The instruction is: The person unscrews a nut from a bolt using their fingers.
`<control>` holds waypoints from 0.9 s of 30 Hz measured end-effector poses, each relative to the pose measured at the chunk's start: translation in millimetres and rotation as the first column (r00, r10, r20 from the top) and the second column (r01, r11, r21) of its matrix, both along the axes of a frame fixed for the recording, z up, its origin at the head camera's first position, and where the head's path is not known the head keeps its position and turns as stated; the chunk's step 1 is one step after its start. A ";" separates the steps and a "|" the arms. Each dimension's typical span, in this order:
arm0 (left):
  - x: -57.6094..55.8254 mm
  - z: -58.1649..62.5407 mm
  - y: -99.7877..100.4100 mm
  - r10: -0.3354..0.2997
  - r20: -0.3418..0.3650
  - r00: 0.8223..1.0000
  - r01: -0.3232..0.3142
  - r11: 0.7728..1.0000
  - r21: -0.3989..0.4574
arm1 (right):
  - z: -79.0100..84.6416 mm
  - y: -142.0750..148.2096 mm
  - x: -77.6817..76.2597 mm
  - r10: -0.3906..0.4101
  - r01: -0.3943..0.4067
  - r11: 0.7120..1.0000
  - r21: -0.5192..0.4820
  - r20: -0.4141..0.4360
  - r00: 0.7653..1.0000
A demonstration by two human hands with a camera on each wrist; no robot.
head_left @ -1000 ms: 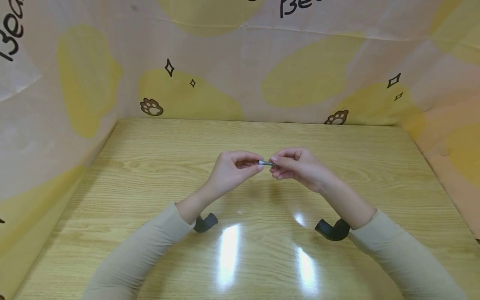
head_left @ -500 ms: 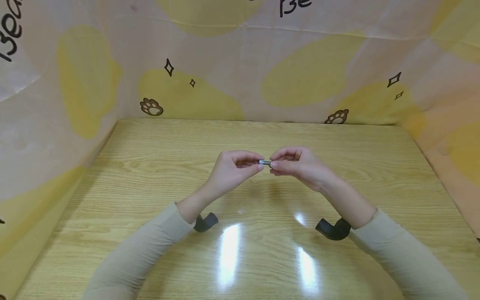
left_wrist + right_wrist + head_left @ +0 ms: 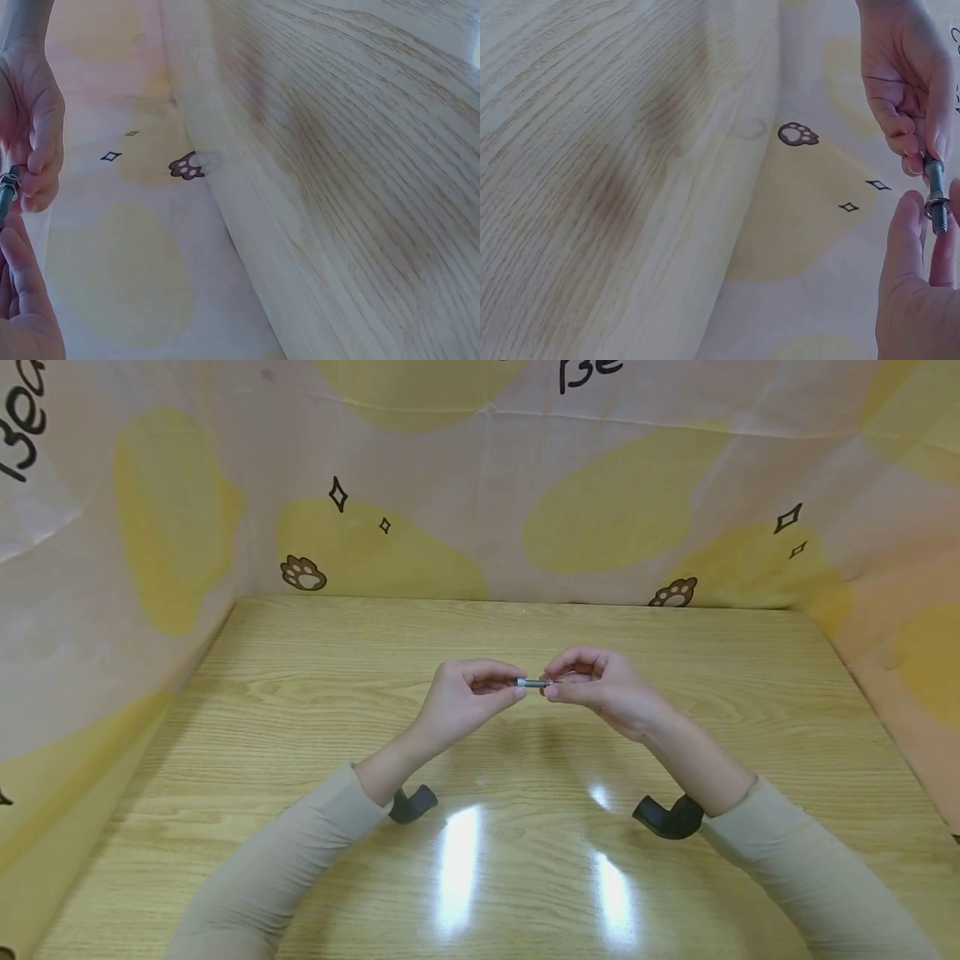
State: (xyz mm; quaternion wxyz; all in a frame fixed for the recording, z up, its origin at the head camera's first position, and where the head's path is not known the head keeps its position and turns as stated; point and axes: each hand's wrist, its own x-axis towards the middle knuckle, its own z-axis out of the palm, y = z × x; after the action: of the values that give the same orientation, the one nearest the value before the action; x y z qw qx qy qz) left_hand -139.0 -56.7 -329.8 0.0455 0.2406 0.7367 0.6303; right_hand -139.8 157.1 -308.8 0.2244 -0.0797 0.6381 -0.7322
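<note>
Over the middle of the table my left hand (image 3: 468, 700) pinches a small metal bolt (image 3: 534, 683) by its head, between thumb and index finger. The bolt lies sideways, its threaded end toward my right hand (image 3: 607, 692). In the right wrist view a ring like a washer (image 3: 936, 205) sits partway along the thread, and the bolt's tip (image 3: 940, 223) pokes out past it. My right thumb and index finger stand close on either side of that ring. The left wrist view catches only part of the bolt (image 3: 6, 196) at its left edge.
A wood-grain table (image 3: 360, 643) spreads under both hands. Patterned cloth (image 3: 450, 477) walls its back and sides. One dark curved piece (image 3: 413, 804) shows by the left wrist, another dark curved piece (image 3: 670, 817) by the right.
My right fingers first close in over the bolt's end, then draw slightly apart, uncovering more of the bolt. The left hand keeps its grip and barely moves.
</note>
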 end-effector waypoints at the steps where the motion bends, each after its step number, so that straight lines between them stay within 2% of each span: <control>1: 0.0 -0.2 -0.2 0.002 0.000 1.000 -0.002 1.000 0.000 | 0.1 0.3 -0.2 -0.003 0.003 1.000 0.006 -0.007 1.000; 8: 0.3 0.6 0.2 0.009 -0.001 1.000 -0.009 1.000 0.007 | 0.3 -2.7 -0.8 -0.022 0.022 1.000 -0.002 0.041 0.999; 15: 0.3 -0.6 -0.2 0.004 -0.001 1.000 -0.003 1.000 0.006 | -0.7 0.1 -0.3 0.011 -0.011 1.000 0.025 -0.031 0.999; 22: 1.1 0.7 -0.2 0.012 -0.004 1.000 -0.012 1.000 0.002 | -0.5 -1.0 -0.6 0.012 -0.013 0.999 0.049 0.008 1.000; 27: 1.3 1.4 -0.8 0.015 -0.008 1.000 -0.015 1.000 -0.005 | -0.2 -0.2 -0.8 0.008 -0.006 0.999 0.036 -0.038 0.999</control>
State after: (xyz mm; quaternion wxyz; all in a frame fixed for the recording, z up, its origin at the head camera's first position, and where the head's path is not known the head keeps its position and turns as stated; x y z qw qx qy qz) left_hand -137.8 -57.5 -328.4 0.0386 0.2372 0.7403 0.6279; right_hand -140.7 156.9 -309.0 0.2163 -0.0917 0.6552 -0.7180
